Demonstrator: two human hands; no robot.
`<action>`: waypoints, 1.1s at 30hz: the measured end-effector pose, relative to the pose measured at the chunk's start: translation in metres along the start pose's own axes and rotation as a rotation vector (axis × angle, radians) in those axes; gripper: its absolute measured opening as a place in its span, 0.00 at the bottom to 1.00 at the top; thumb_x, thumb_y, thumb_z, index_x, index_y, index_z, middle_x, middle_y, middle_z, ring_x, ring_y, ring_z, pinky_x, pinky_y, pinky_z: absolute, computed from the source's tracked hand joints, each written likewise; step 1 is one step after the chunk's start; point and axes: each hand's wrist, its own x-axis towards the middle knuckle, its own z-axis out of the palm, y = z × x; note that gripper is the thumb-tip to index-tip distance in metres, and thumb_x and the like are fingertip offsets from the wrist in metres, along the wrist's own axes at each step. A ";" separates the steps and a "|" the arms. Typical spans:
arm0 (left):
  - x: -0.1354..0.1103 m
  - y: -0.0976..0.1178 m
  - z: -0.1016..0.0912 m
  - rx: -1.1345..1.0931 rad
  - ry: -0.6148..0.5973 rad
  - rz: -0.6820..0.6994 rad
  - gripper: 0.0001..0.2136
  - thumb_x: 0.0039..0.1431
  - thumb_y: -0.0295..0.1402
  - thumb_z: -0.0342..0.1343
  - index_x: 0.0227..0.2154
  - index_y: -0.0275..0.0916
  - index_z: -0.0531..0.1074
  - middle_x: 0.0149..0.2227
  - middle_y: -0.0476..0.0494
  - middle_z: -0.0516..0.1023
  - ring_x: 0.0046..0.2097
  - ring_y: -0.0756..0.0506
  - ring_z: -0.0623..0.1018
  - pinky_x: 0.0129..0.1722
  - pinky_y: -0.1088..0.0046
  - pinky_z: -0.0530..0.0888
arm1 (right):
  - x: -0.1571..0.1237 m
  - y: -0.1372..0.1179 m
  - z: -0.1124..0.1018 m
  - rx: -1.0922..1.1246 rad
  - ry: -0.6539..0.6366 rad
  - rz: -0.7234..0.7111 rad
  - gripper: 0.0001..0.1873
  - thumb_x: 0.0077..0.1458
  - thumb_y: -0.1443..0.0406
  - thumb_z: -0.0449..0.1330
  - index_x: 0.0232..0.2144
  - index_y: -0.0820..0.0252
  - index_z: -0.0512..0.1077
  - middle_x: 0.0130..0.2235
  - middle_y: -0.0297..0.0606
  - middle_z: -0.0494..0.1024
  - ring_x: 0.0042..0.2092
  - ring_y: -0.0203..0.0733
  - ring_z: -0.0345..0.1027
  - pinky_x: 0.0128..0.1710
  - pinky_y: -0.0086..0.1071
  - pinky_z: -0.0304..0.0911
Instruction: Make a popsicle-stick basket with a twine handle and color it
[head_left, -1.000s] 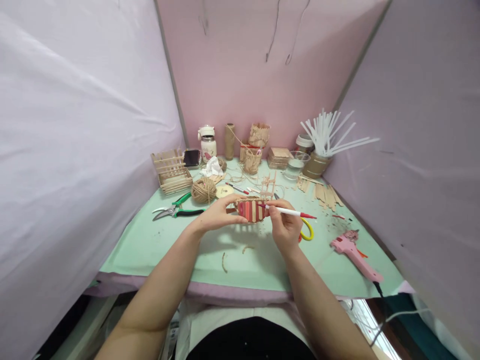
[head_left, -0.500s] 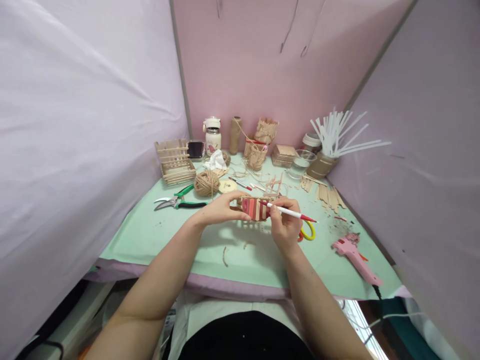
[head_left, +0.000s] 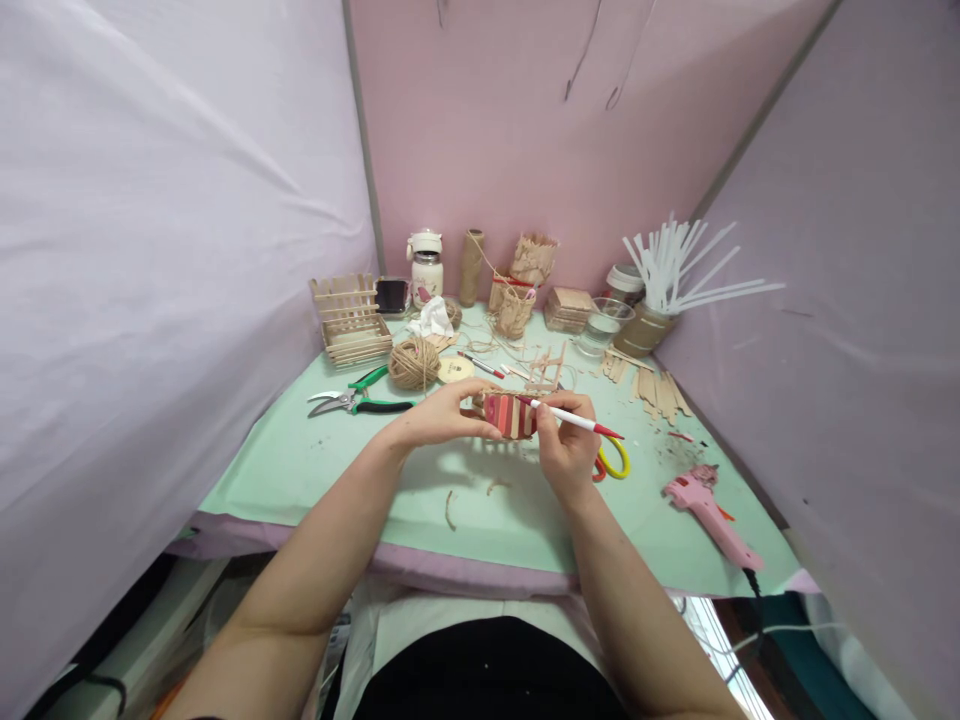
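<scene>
My left hand grips a small craft-stick piece whose slats are coloured red, pink and bare wood, holding it above the green table. My right hand pinches a white marker with a red end, its tip resting against the piece's slats. Both hands are closed around what they hold.
Green-handled pruners and a twine ball lie to the left, a stick crate behind them. Yellow-handled scissors and a pink glue gun lie to the right. Jars, white sticks and loose craft sticks line the back.
The view has tilted slightly, so everything sits a little higher and rightward. The hands keep their grips, the marker tip shifting slightly along the slats.
</scene>
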 end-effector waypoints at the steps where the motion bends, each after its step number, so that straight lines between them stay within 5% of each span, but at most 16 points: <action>1: 0.000 0.000 0.000 0.000 0.000 0.003 0.23 0.46 0.39 0.68 0.45 0.37 0.75 0.47 0.41 0.78 0.54 0.40 0.74 0.56 0.62 0.68 | 0.000 -0.001 0.000 -0.010 -0.001 -0.005 0.03 0.57 0.63 0.59 0.33 0.56 0.68 0.32 0.34 0.73 0.33 0.40 0.68 0.37 0.37 0.65; 33: 0.000 -0.004 -0.003 -0.086 0.060 -0.070 0.25 0.44 0.38 0.69 0.47 0.35 0.74 0.50 0.39 0.77 0.53 0.38 0.74 0.54 0.60 0.69 | 0.002 -0.006 -0.002 -0.025 -0.121 -0.173 0.05 0.54 0.69 0.57 0.28 0.55 0.65 0.27 0.30 0.69 0.31 0.39 0.64 0.37 0.38 0.58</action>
